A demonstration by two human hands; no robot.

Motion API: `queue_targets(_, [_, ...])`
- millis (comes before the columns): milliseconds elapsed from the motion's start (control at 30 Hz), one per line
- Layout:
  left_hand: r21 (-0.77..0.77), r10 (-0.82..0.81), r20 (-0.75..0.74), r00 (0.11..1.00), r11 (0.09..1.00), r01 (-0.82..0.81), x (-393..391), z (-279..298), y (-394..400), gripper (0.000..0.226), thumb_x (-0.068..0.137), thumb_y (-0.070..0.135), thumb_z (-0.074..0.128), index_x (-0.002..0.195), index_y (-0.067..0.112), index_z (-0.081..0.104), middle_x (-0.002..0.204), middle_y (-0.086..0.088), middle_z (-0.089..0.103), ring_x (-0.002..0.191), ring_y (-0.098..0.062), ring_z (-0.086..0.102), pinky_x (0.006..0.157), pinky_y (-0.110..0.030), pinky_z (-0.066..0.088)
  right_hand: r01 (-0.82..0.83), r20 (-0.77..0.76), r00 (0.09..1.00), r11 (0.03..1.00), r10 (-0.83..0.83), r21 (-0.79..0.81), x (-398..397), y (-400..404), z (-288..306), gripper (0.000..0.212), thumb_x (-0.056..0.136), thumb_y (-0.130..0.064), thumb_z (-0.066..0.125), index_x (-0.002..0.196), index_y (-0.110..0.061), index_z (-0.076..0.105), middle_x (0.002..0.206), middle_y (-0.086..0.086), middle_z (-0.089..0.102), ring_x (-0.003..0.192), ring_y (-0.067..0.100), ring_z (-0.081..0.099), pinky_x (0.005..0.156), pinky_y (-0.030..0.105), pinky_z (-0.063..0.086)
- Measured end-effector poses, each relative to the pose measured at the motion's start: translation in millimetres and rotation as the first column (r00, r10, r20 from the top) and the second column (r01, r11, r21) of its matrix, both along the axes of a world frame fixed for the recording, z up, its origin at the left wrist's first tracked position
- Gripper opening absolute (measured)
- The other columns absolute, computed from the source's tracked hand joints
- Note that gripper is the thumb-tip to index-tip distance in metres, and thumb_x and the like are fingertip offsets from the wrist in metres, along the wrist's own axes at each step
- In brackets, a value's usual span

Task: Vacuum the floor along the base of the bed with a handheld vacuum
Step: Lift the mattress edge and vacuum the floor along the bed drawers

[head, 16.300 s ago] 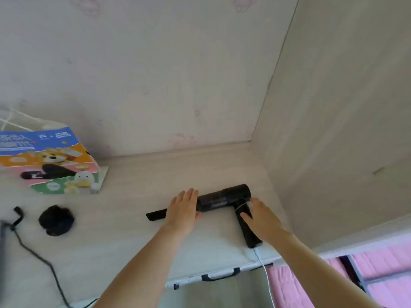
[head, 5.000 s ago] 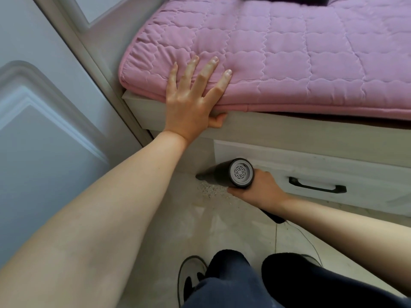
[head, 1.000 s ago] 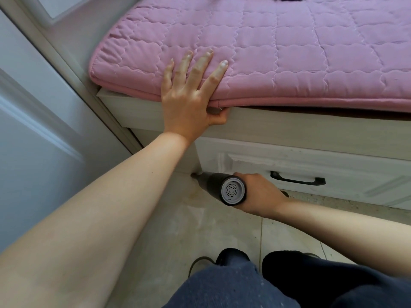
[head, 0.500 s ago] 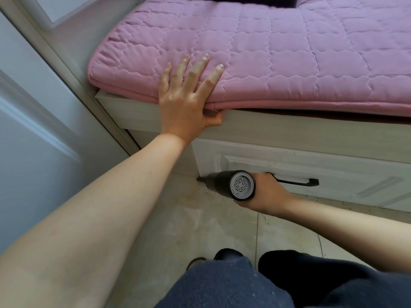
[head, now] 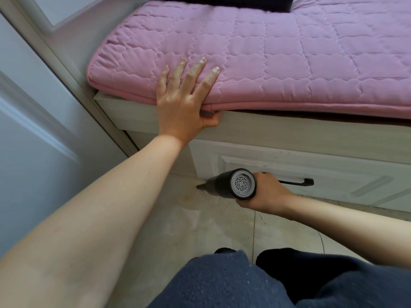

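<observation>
My right hand (head: 264,192) grips the black handheld vacuum (head: 229,184), whose grey vented rear cap faces me. Its narrow nozzle tip (head: 200,186) points left and touches the tiled floor (head: 200,223) at the foot of the pale wooden bed base (head: 289,134). Fine crumbs lie on the floor just under the vacuum. My left hand (head: 184,101) rests flat on the edge of the pink quilted mattress pad (head: 266,52), fingers spread on top and thumb hooked under its rim.
A drawer front with a black handle (head: 298,182) sits behind my right hand. A white panelled door (head: 33,130) and its frame stand at the left. My dark-trousered knees (head: 233,283) fill the bottom. A dark cushion (head: 222,2) lies at the bed's far edge.
The vacuum nozzle has shifted slightly right along the bed base, from the corner gap toward the drawer's left end. My left hand stays planted on the mattress edge.
</observation>
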State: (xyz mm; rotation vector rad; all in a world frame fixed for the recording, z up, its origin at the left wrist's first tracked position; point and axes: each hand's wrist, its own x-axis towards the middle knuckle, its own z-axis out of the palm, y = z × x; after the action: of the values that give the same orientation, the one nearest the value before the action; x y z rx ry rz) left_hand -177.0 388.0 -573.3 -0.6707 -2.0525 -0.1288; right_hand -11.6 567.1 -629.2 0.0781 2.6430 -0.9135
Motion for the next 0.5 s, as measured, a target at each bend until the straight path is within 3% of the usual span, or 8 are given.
queue_targets(500, [0.004,-0.002,-0.002,1.000,1.000,0.002,1.0,1.3,0.7,0.066,0.079,0.060,0.060,0.137,0.028,0.060,0.143,-0.004,0.056,0.129,-0.036,0.053,0.106,-0.058,0.037,0.013,0.006,1.000,1.000,-0.013,-0.024,4.8,-0.1,4.1,0.030,0.069,-0.028,0.075,0.097,-0.022,0.067,0.089,0.000,0.071,0.084,0.018,0.067,0.076,0.039,0.058])
